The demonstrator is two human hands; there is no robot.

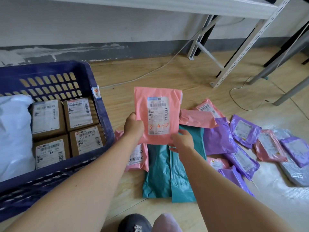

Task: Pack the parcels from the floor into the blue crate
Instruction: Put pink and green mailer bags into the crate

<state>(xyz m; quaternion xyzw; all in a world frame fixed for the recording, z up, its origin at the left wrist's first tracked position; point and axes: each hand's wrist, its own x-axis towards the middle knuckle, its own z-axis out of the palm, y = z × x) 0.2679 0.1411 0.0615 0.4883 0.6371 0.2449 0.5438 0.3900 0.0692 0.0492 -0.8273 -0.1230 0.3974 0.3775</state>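
1. Nearest the camera, a dark shoe (pixel 134 223) rests on the wooden floor (pixel 192 77), so the person appears to be crouched low within reach of the parcels.
2. Just beyond it, two teal parcels (pixel 158 173) lie flat side by side on the floor, not yet packed.
3. Above them, the left hand (pixel 133 127) grips the left edge of a pink parcel (pixel 157 113), fingers curled behind it and thumb in front. The right hand (pixel 181 139) pinches its lower right corner. The parcel is lifted clear of the floor and held upright, label facing the camera, probably so the label can be read before packing.
4. To the left stands the blue crate (pixel 102 113), close beside the pile, which keeps each transfer short. Four brown boxes (pixel 83 139) sit tightly squared in it, next to a white bag (pixel 13 139); room seems left on top.
5. To the right, purple parcels (pixel 217 136), more pink ones and a grey parcel (pixel 294 174) lie spread on the floor, overlapping, so much of the task remains.
6. Farthest off, a white cable (pixel 150 72) runs past a metal shelf frame (pixel 234 61) against the wall.
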